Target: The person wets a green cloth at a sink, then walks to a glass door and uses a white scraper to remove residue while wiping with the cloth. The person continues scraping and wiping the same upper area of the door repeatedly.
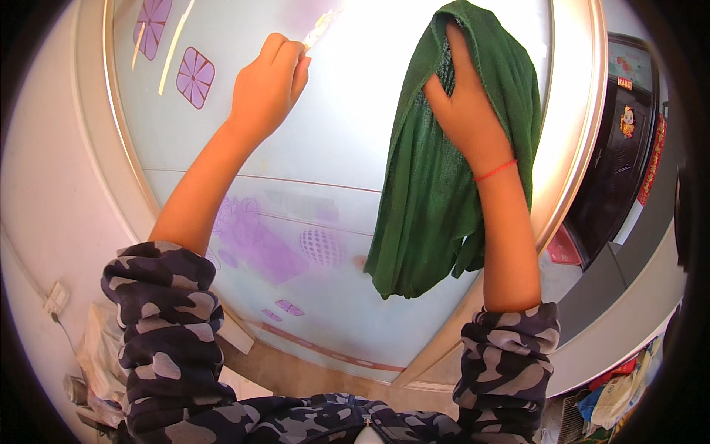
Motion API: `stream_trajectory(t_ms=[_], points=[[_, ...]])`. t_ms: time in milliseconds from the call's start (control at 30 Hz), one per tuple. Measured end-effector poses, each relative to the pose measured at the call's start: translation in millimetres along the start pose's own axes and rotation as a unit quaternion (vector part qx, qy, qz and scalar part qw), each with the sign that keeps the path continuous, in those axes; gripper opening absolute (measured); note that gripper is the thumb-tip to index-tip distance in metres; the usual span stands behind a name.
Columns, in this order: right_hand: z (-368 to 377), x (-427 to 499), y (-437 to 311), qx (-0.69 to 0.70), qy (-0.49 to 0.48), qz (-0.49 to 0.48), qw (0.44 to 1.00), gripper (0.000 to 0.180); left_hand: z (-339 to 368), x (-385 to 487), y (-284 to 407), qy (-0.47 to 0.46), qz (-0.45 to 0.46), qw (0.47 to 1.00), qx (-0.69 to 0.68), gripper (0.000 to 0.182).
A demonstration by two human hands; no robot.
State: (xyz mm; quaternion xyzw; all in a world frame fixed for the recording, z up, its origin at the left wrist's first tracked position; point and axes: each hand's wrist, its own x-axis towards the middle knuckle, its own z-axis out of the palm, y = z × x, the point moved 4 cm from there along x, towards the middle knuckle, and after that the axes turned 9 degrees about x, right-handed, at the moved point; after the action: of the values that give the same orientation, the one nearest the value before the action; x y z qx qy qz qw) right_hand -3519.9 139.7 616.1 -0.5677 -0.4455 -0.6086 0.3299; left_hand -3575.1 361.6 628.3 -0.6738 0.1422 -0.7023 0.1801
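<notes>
My left hand (pixel 270 89) is raised before a glossy pale panel with purple printed patterns (pixel 310 150). Its fingers are curled, and a pale crumpled strip (pixel 320 29) sticks out past the thumb and forefinger, partly lost in glare. A green cloth (pixel 421 222) hangs in long folds over the panel's right side. My right hand (pixel 471 105) grips it high up, with the fingertips hidden under the fabric. Two narrow yellowish strips (pixel 173 55) show on the panel at upper left, near purple square motifs (pixel 195 77).
A light-coloured frame (pixel 577 139) borders the panel. Right of it stand a dark door (pixel 621 144) with red decorations and a grey-topped ledge (pixel 593 283). Bags (pixel 615 399) lie at lower right. At left, a wall socket (pixel 56 299) with a cord sits above plastic bags (pixel 100 355).
</notes>
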Motion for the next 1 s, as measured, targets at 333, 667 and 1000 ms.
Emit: stream_trajectory(t_ms=[333,667,1000], points=[[1.5,-0.6,4.6,0.026,-0.018,0.007,0.999,0.052,-8.6,-3.8,3.5,0.010,-0.058,0.998,0.021,0.027],[-0.2,0.7,2.4,0.031,-0.008,-0.015,0.999,0.051,0.1,1.8,9.8,0.082,-0.071,0.994,0.019,0.015],[1.8,-2.7,8.7,0.059,-0.024,0.008,0.998,0.051,5.9,0.6,8.4,0.129,-0.054,0.990,0.005,0.014]])
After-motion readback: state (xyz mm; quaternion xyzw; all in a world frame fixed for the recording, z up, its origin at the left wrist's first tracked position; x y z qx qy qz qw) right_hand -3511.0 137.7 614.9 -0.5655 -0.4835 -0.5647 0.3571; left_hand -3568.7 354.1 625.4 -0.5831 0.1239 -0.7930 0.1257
